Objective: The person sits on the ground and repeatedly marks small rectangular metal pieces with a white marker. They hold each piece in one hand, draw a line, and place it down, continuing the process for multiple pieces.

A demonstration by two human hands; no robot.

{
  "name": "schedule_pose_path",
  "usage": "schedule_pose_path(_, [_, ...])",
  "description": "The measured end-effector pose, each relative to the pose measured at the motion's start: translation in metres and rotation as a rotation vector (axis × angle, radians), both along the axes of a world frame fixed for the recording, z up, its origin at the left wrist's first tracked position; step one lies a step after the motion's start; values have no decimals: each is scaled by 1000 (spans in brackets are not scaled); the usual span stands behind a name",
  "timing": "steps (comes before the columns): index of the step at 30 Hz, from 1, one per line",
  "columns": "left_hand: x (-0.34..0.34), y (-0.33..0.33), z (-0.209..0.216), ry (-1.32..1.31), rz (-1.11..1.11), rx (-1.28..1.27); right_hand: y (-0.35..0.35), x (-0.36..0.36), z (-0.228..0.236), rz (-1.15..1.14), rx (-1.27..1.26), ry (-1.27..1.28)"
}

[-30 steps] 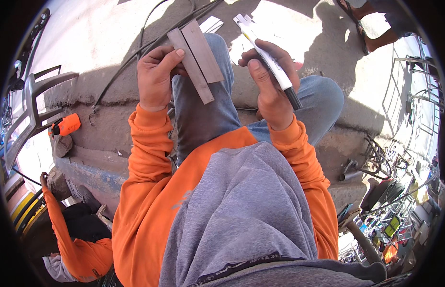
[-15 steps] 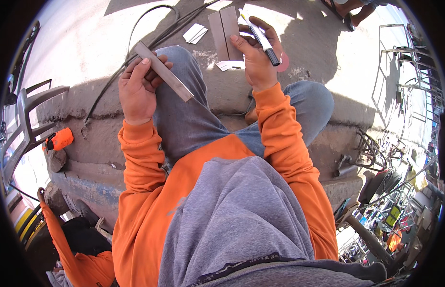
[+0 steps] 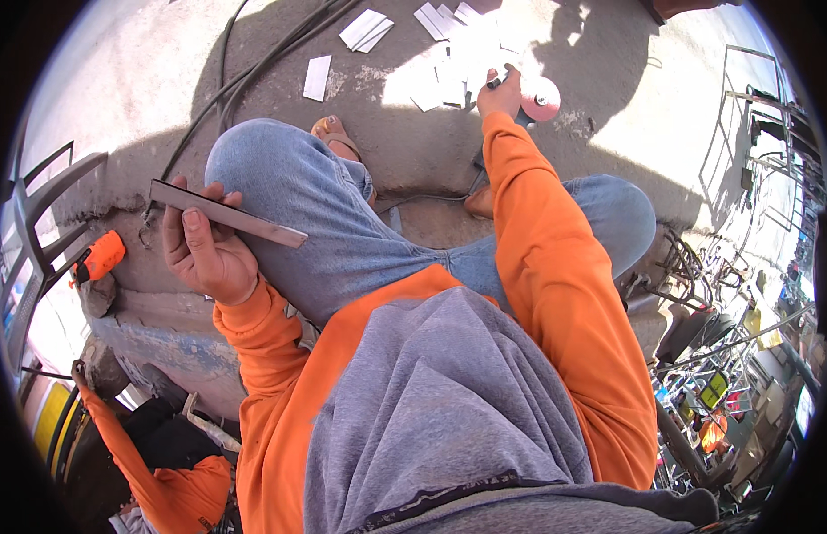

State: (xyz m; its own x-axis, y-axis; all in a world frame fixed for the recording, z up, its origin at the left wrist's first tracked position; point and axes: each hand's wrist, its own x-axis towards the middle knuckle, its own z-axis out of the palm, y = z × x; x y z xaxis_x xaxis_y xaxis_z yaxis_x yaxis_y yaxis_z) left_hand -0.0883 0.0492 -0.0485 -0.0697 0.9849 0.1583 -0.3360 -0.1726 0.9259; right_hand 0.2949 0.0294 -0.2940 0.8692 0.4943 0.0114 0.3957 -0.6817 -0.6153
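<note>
One narrow strip (image 3: 246,221) is held at the middle left of the frame, pinched between thumb and fingers of the left hand (image 3: 219,260). Its long axis is sloped gently, from the upper left down to the lower right, and its lower end is pointed toward the person's lap. By the right hand (image 3: 502,96) nothing of this strip is reached: that hand is stretched to the upper middle of the frame, well apart, with the fingers curled around a marker (image 3: 493,84), of which only a dark end is shown. Whether a piece on the ground is also touched by it cannot be told.

Several pale flat pieces (image 3: 316,78) are scattered on the ground (image 3: 400,156) along the top of the frame — nearer to the right hand than to the left. Between them and the strip the raised left knee (image 3: 262,160) is placed, so the straight way is partly blocked. Just beside the right hand, a pink disc (image 3: 540,98) is seen. Dark cables (image 3: 242,80) are laid across the upper left; at the lower left, a co-worker's orange sleeve (image 3: 120,436) is visible.
</note>
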Motion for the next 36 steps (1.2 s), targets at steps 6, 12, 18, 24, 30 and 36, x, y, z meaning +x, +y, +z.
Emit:
schedule_pose_path(6, [10, 0, 6, -15, -38, -100, 94, -54, -26, 520, -25, 110])
schedule_pose_path(12, [14, 1, 15, 108, -94, -161, 213, -103, -39, 516, -307, -2])
schedule_pose_path(18, [14, 5, 24, 63, -84, -232, 228, -112, -42, 580, -450, -22])
schedule_pose_path(24, [9, 3, 20, 22, -42, -243, 219, -92, -43, 609, -185, 157])
schedule_pose_path(30, [14, 5, 23, 62, -39, -122, 185, -101, -8, 592, 365, 296])
schedule_pose_path(36, [16, 3, 19, 90, -25, -95, 147, -79, 93, 338, 846, 766])
